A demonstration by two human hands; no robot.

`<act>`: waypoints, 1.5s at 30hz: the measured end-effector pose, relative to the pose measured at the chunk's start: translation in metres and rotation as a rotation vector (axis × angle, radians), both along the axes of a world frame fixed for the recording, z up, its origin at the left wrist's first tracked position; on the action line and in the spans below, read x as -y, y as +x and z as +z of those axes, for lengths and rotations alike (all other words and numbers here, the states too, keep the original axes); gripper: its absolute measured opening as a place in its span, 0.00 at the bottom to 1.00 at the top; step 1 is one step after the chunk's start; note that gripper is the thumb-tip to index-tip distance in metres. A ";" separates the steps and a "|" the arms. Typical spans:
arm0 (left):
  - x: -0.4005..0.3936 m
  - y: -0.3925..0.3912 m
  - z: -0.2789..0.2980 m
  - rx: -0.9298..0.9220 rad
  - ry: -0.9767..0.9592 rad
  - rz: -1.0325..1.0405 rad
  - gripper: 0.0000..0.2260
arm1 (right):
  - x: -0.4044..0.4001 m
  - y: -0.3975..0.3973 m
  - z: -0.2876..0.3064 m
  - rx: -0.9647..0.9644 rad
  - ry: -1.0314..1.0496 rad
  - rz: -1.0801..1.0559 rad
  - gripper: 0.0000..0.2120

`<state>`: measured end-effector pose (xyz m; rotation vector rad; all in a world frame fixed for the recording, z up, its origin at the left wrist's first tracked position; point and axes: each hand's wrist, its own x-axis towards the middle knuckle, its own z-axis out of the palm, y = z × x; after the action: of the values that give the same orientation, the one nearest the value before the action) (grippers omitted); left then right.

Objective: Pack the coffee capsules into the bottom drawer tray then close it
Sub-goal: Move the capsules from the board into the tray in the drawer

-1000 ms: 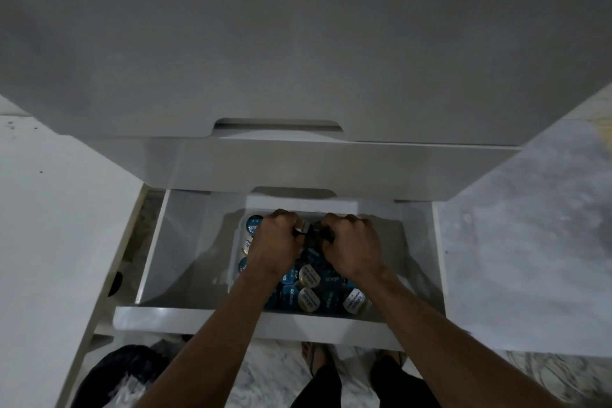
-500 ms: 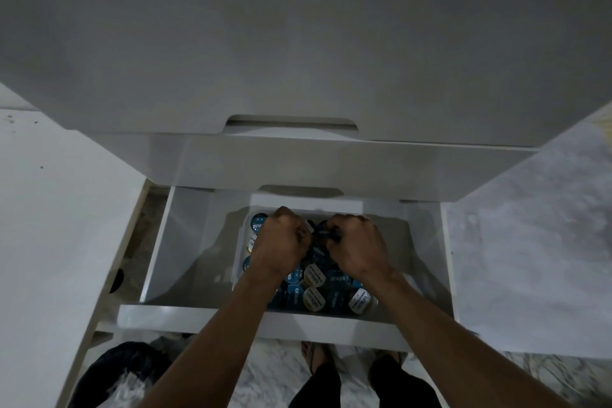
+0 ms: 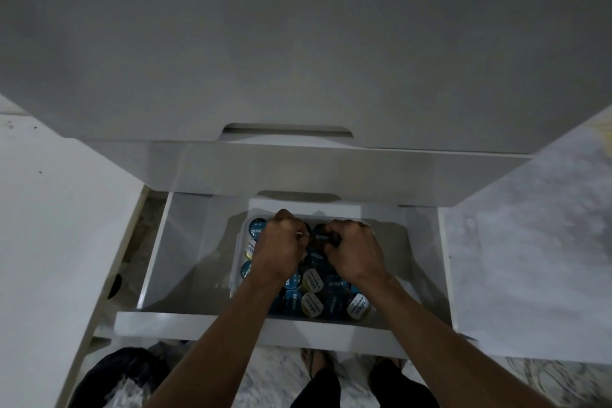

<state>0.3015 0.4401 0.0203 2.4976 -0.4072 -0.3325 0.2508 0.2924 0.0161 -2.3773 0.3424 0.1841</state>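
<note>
Resting beneath both hands' grip, capsules (image 3: 311, 301) fill tray (image 3: 239, 252).

Both forearms were bare, with no sleeve reaching into view. A small shiny ring (image 3: 299, 234) showed on a finger of the left hand (image 3: 276, 248); the right hand (image 3: 352, 250) carried nothing visible. Dark trousers (image 3: 331, 389) covered the legs, and the feet looked sandalled.

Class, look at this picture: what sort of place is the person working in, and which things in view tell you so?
Probably a home kitchen or pantry corner: a white drawer unit with its bottom drawer pulled open, a tray of coffee capsules inside, and marble-look flooring beside it.
</note>
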 end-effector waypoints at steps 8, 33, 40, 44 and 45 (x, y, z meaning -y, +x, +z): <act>-0.012 -0.005 0.004 0.001 -0.013 0.043 0.03 | 0.011 -0.013 0.017 0.060 0.102 -0.066 0.11; 0.246 -0.115 0.095 -0.102 -0.459 -0.005 0.15 | 0.273 -0.138 0.109 0.308 0.331 -0.369 0.16; 0.371 -0.087 0.084 -0.098 -0.465 0.089 0.12 | 0.400 -0.101 0.097 0.309 0.242 -0.430 0.14; 0.406 -0.042 0.059 -0.082 -0.389 0.164 0.10 | 0.432 -0.052 0.073 0.217 0.216 -0.413 0.16; 0.412 -0.029 0.050 -0.078 -0.358 0.185 0.11 | 0.437 -0.038 0.066 0.190 0.213 -0.412 0.17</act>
<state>0.2725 0.0277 0.0700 2.1440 -0.1819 -0.2564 0.2124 -0.1445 0.0820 -2.0436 0.6742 -0.1869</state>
